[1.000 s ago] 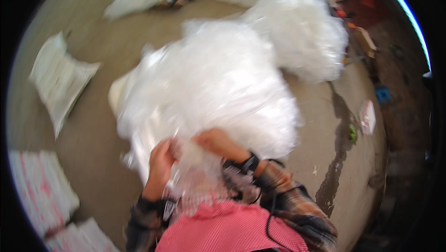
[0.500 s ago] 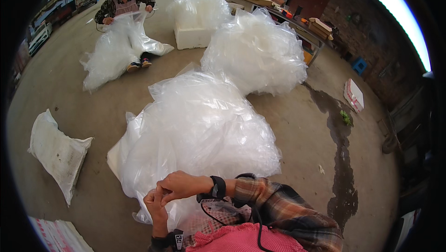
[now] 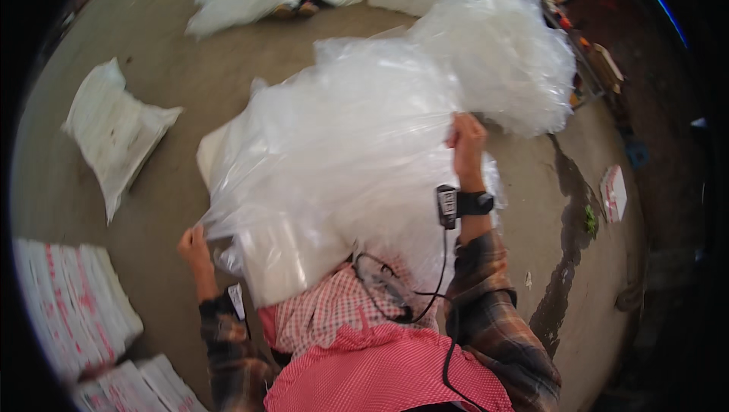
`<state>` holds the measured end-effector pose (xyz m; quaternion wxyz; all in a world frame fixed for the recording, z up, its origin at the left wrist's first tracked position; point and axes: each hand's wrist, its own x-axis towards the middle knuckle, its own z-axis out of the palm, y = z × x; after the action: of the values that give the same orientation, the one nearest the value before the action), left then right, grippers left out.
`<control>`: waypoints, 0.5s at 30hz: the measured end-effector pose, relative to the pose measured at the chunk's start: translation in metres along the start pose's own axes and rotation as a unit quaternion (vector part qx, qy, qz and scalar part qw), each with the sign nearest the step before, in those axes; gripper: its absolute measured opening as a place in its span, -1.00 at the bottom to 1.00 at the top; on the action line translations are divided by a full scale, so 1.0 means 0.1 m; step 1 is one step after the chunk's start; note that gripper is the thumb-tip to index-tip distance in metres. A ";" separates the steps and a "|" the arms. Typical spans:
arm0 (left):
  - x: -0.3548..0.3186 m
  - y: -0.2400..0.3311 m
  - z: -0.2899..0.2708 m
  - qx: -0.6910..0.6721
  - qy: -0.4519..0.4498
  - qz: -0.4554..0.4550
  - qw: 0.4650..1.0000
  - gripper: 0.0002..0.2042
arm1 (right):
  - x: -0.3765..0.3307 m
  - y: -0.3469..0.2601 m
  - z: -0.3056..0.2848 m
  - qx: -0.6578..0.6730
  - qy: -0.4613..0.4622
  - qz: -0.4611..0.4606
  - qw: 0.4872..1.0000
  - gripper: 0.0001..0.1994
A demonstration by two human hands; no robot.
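A clear plastic sheet or bag [image 3: 334, 154] stretches between my two hands, over a large heap of the same clear plastic in front of me. My left hand [image 3: 196, 249] pinches its near left edge, close to my lap. Farther off, my right hand [image 3: 468, 138] is closed on the plastic at the right side of the heap. Part of the plastic [image 3: 277, 260] lies across my lap, over a checked pink apron [image 3: 326, 302]. Motion blurs the picture somewhat, and the plastic's outline merges with the heap beneath.
A full white sack [image 3: 118, 127] lies on the ground at the left. Stacks of white, red-printed packages [image 3: 72, 302] stand near left. Another plastic heap [image 3: 501, 55] is at far right, beside a cluttered table [image 3: 581, 55]. A wet streak [image 3: 566, 252] runs along the ground at right.
My hands were close together near my lap; now they are wide apart, the right one moved forward and right, the left one outward, with plastic spread between them. The view has tilted downward.
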<state>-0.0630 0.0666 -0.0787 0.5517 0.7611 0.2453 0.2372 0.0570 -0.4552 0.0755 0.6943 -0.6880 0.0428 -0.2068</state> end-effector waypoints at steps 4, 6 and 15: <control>-0.03 -0.39 -0.16 0.092 -0.043 -0.066 0.993 -0.72 | -0.02 0.19 -0.65 -0.036 0.043 0.082 0.995 -0.69; -0.01 -0.26 -0.15 0.115 -0.067 -0.051 0.990 -0.70 | -0.05 0.25 -0.89 -0.140 -0.037 0.082 0.986 -0.69; 0.20 1.02 0.95 0.312 -0.253 0.363 0.841 -0.45 | 0.18 -0.79 -0.19 -0.468 -0.160 -0.127 0.860 -0.73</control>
<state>0.0241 -0.0173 -0.0062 0.2025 0.9610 -0.1361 0.1305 0.0486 -0.4771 0.1553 0.2558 -0.9549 -0.0646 -0.1360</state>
